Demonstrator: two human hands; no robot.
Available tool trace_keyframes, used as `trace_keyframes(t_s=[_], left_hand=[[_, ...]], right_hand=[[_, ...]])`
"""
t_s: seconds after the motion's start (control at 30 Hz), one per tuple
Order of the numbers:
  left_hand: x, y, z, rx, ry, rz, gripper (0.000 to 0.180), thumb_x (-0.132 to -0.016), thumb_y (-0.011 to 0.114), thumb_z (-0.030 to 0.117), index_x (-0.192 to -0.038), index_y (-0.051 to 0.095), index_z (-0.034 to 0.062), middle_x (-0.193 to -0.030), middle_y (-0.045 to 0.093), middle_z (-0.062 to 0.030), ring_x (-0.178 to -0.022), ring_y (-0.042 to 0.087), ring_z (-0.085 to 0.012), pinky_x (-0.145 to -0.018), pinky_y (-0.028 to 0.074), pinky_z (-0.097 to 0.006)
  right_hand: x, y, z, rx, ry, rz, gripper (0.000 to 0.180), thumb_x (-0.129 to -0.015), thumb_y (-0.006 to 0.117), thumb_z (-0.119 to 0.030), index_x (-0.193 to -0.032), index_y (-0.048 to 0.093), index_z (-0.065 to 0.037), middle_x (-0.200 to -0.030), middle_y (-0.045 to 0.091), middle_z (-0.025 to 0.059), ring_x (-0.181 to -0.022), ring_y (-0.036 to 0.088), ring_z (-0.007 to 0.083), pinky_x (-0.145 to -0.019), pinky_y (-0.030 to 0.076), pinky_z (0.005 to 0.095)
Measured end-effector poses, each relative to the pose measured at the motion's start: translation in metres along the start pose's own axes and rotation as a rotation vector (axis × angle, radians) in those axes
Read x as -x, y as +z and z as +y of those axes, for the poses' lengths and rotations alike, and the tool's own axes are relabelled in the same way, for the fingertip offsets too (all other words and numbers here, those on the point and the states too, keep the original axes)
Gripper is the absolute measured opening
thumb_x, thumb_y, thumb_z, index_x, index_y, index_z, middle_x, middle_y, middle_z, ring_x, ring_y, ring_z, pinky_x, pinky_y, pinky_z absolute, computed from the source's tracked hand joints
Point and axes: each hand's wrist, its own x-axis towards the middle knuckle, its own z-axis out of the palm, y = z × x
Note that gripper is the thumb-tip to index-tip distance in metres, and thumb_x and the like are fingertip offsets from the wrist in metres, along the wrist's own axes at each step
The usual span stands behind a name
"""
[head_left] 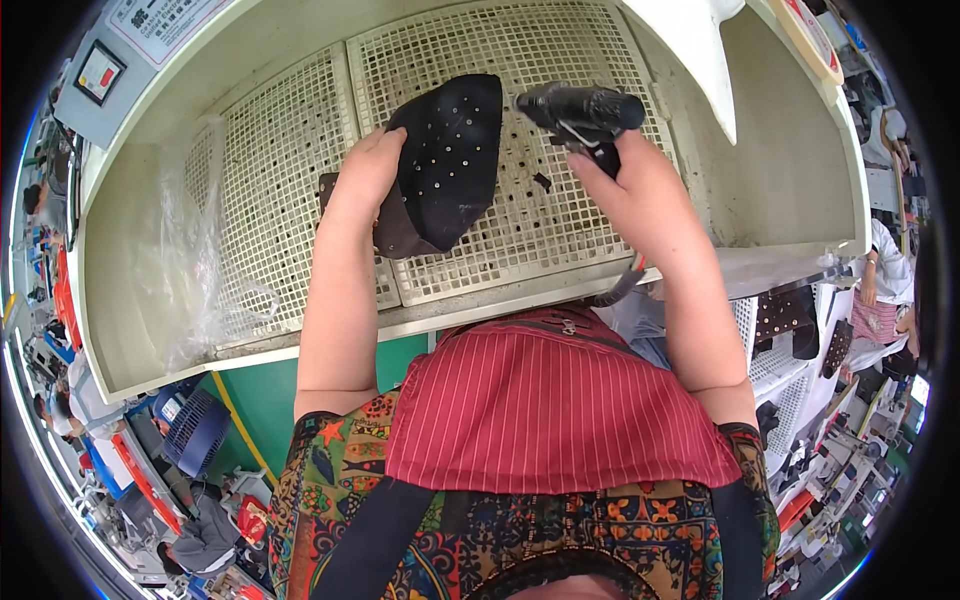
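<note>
The left hand (365,175) has its fingers clasped on a black perforated shoe upper (445,160); the right hand (630,195) has its fingers clenched around a black spray gun (580,110) over the white grid (290,170).

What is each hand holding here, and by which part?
Left hand grips the black perforated shoe upper piece by its left edge. Right hand holds the black spray gun by its handle.

Left hand (368,170) fingers behind black perforated piece (447,160); distant workstations blurred.
</note>
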Motion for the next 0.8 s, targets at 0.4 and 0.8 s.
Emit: trace_keyframes(t_s=[0.4,0.8], left_hand=[[-0.002,0.009,-0.019,-0.095,0.261,-0.02,0.039,-0.091,0.044,0.028,-0.11,0.059,-0.003,-0.099,0.065,-0.0201,-0.093,0.062,-0.0299,-0.084,0.045,-0.035],[0.017,0.002,-0.033,-0.001,0.28,-0.048,0.041,-0.092,0.046,0.031,-0.113,0.059,-0.0019,-0.093,0.065,-0.0159,-0.087,0.061,-0.0212,-0.08,0.046,-0.031]], right_hand=[[0.011,-0.001,0.013,0.019,0.007,0.107,0.035,-0.084,0.061,-0.022,-0.11,0.051,0.0,-0.084,0.063,0.0213,-0.079,0.062,0.0382,-0.07,0.049,0.0419],[0.037,-0.002,0.019,0.012,-0.136,-0.082,0.039,-0.082,0.064,-0.023,-0.112,0.051,-0.002,-0.084,0.063,0.0205,-0.078,0.061,0.0379,-0.07,0.048,0.0415]])
